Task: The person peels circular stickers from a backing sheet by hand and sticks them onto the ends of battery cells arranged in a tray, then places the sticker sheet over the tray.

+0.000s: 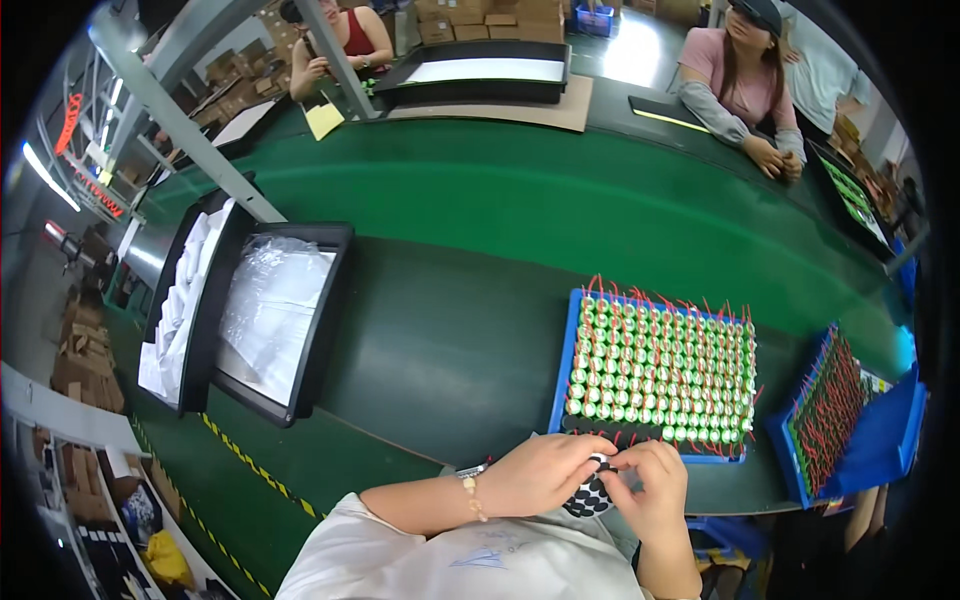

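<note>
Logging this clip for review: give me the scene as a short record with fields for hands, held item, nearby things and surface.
left hand: on the dotted sheet, pinching
right hand: on the same sheet
held item: dotted sheet, white with black round dots
nearest thing: blue tray of green cells with red leads
to the left: black trays with clear plastic
surface: green belt

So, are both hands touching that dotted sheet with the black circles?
Touching. The head view shows the left hand and right hand pinching the top edge of the dotted sheet, fingers overlapping it, near the blue tray of green cells.
</note>
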The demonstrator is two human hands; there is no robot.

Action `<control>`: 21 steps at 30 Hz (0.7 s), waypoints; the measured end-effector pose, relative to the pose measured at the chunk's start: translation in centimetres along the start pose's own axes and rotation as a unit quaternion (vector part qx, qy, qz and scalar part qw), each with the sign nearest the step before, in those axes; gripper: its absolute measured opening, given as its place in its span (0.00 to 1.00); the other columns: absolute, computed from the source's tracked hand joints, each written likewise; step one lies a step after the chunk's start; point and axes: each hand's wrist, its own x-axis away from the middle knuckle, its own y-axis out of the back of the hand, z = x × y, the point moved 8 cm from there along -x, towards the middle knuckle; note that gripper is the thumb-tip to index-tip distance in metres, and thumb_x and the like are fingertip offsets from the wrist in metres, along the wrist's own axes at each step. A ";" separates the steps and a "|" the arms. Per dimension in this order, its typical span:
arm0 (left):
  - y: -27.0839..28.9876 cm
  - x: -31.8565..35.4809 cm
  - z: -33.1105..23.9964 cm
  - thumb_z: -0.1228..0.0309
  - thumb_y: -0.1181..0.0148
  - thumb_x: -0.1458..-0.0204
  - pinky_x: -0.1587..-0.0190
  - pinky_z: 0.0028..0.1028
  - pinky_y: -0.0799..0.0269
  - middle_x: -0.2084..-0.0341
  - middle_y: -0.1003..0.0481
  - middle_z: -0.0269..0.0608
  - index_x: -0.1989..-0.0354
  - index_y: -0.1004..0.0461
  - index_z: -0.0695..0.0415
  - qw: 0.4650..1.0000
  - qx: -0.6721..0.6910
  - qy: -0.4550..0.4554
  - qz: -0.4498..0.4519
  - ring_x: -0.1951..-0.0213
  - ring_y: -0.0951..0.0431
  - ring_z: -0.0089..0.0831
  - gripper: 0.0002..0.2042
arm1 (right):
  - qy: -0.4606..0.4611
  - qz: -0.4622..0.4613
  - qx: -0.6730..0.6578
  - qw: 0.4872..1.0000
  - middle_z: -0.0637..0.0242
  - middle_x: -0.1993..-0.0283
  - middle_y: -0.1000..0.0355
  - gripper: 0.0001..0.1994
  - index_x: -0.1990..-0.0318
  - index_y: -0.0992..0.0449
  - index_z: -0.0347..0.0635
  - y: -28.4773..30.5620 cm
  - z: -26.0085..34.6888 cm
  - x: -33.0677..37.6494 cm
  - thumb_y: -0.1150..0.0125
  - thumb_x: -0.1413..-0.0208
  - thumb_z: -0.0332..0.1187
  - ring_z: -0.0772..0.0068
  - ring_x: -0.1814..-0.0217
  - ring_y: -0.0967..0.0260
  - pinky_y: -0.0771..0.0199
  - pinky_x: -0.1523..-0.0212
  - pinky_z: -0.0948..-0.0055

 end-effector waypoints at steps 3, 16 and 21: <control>0.6 0.1 0.1 0.72 0.51 0.42 0.63 0.40 0.29 0.65 0.24 0.47 0.52 0.31 0.59 1.000 -0.011 0.002 -0.015 0.65 0.23 0.45 0.11 | 0.001 -0.001 -0.014 1.000 0.69 0.71 0.28 0.12 0.72 0.27 0.47 -0.4 0.1 -0.5 0.28 0.64 0.29 0.63 0.69 0.32 0.34 0.67 0.65; 4.7 -1.2 1.1 0.74 0.49 0.43 0.63 0.30 0.27 0.66 0.22 0.42 0.55 0.27 0.59 0.997 0.062 -0.010 -0.045 0.66 0.21 0.34 0.09 | 0.124 -0.037 -0.071 0.989 0.71 0.77 0.30 0.10 0.77 0.26 0.48 3.2 -0.3 -0.5 0.27 0.64 0.33 0.68 0.77 0.35 0.37 0.75 0.70; 8.1 -2.2 5.8 0.57 0.45 0.42 0.65 0.19 0.31 0.70 0.24 0.35 0.48 0.30 0.66 0.923 0.371 -0.003 -0.102 0.69 0.26 0.20 0.23 | -0.155 -0.082 -0.191 0.966 0.71 0.68 0.35 0.21 0.49 0.33 0.39 4.8 -8.8 -1.7 0.43 0.52 0.13 0.84 0.68 0.39 0.38 0.68 0.84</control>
